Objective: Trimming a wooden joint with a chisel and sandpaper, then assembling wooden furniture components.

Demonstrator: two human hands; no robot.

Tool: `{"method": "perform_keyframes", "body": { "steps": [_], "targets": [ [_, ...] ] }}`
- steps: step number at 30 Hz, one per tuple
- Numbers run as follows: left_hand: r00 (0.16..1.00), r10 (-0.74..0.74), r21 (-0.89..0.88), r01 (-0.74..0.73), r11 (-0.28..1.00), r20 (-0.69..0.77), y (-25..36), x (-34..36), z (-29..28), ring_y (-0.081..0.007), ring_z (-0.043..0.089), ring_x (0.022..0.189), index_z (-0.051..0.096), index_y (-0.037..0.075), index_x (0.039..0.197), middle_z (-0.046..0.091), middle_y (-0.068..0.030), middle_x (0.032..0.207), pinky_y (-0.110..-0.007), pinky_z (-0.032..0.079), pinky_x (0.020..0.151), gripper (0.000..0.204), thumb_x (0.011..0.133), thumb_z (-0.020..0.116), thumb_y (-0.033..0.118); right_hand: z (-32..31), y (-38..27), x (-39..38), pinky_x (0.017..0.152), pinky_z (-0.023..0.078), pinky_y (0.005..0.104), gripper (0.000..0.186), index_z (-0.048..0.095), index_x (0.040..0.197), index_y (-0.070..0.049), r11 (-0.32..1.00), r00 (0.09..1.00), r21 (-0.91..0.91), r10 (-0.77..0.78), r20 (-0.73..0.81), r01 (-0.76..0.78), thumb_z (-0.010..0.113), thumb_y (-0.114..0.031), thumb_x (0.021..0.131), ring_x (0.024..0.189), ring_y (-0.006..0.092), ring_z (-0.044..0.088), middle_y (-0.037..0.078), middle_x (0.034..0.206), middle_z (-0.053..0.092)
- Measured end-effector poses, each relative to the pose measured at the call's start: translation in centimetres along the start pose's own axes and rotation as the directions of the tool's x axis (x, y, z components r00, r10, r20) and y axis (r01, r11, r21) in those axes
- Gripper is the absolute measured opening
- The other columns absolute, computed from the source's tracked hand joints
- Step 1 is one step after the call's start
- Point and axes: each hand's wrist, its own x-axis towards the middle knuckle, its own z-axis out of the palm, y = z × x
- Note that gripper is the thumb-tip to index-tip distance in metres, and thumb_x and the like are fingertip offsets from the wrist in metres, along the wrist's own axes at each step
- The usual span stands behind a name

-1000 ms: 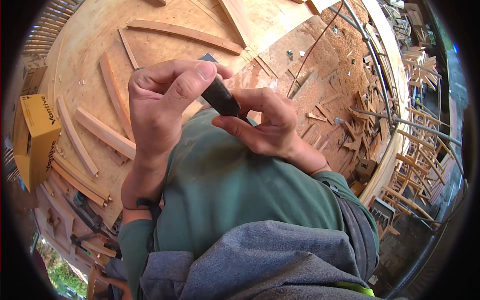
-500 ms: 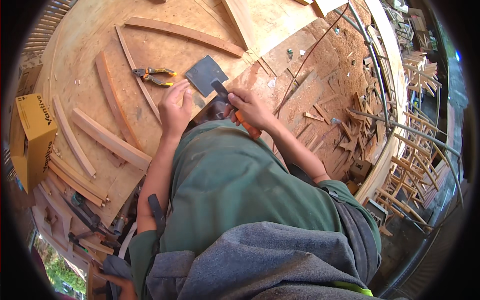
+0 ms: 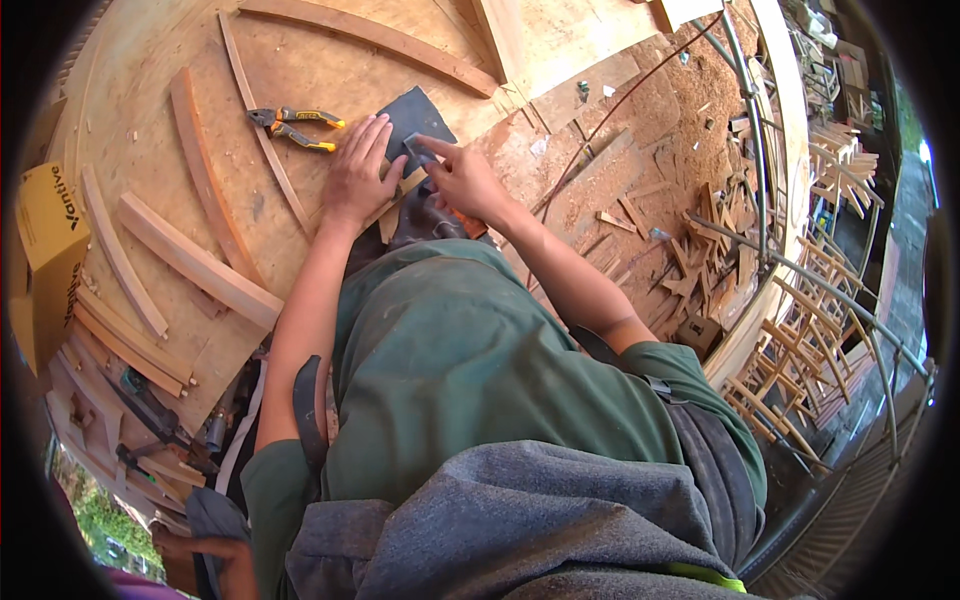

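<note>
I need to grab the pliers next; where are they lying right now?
In the head view, the yellow-handled pliers lie on the plywood bench, upper left, just left of the left hand.

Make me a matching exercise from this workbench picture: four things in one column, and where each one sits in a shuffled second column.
Things:
1. pliers
2. yellow box
3. dark sheet
4. wood offcuts

Places:
A. under the fingertips of both hands
B. far left edge of the bench
C. piled at the right, by the metal rail
D. on the board, just left of the left hand

Pairs: 1-D, 2-B, 3-A, 4-C
</note>
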Motion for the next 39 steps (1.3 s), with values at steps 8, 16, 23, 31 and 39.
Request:
{"method": "perform_keyframes", "body": {
  "steps": [8, 16, 23, 31, 39],
  "targets": [
    [1.0, -0.017, -0.035, 0.017, 0.999, 0.016, 0.2, 0.3, -0.9, -0.0301, 0.048, 0.142, 0.058, 0.0, 0.137, 0.055, -0.0141, 0.149, -0.044, 0.035, 0.121, 0.062, 0.084, 0.074, 0.029, 1.6, 1.8, 0.4, 0.074, 0.056, 0.0532, 0.049, 0.055, 0.148, -0.017, 0.781, 0.946, -0.594, -0.309, -0.099, 0.193, 0.052, -0.023, 0.099, 0.078, 0.0442, 0.071, 0.03, 0.085, 0.07],
    [1.0, -0.023, -0.043, 0.023, 0.999, 0.01, 0.0, 0.0, -0.5, -0.0304, 0.047, 0.142, 0.057, 0.0, 0.139, 0.054, -0.0144, 0.149, -0.043, 0.034, 0.122, 0.064, 0.084, 0.074, 0.03, 2.7, 0.7, 1.5, 0.074, 0.055, 0.055, 0.046, 0.057, 0.145, -0.01, 0.765, 0.947, -0.632, -0.281, -0.157, 0.123, 0.049, -0.02, 0.101, 0.079, 0.0467, 0.07, 0.031, 0.086, 0.069],
    [0.998, -0.058, -0.052, 0.057, 0.997, -0.006, 0.2, 0.2, -0.7, -0.0314, 0.047, 0.142, 0.053, -0.002, 0.141, 0.052, -0.0163, 0.15, -0.043, 0.034, 0.122, 0.069, 0.084, 0.073, 0.032, 3.0, 1.5, 1.5, 0.075, 0.055, 0.0537, 0.041, 0.063, 0.137, -0.008, 0.738, 0.933, -0.657, -0.329, -0.149, 0.155, 0.048, -0.019, 0.101, 0.082, 0.0455, 0.07, 0.03, 0.089, 0.069],
    [0.999, -0.038, -0.043, 0.038, 0.998, -0.018, 0.1, 0.0, -0.8, -0.032, 0.048, 0.141, 0.054, -0.001, 0.142, 0.054, -0.0161, 0.149, -0.043, 0.036, 0.121, 0.069, 0.085, 0.074, 0.032, 2.5, -0.1, 3.2, 0.077, 0.056, 0.0545, 0.041, 0.063, 0.135, -0.004, 0.731, 0.918, -0.655, -0.37, -0.145, 0.191, 0.05, -0.017, 0.099, 0.084, 0.0465, 0.07, 0.028, 0.091, 0.071],
    [0.999, -0.044, -0.055, 0.044, 0.998, -0.013, 0.1, -0.1, -0.5, -0.031, 0.047, 0.142, 0.053, -0.002, 0.143, 0.053, -0.0156, 0.15, -0.042, 0.035, 0.121, 0.071, 0.084, 0.074, 0.031, 2.7, 0.1, 3.1, 0.077, 0.056, 0.0546, 0.039, 0.067, 0.132, -0.004, 0.752, 0.94, -0.643, -0.306, -0.148, 0.144, 0.051, -0.019, 0.099, 0.081, 0.0466, 0.071, 0.03, 0.086, 0.07]
  ]
}}
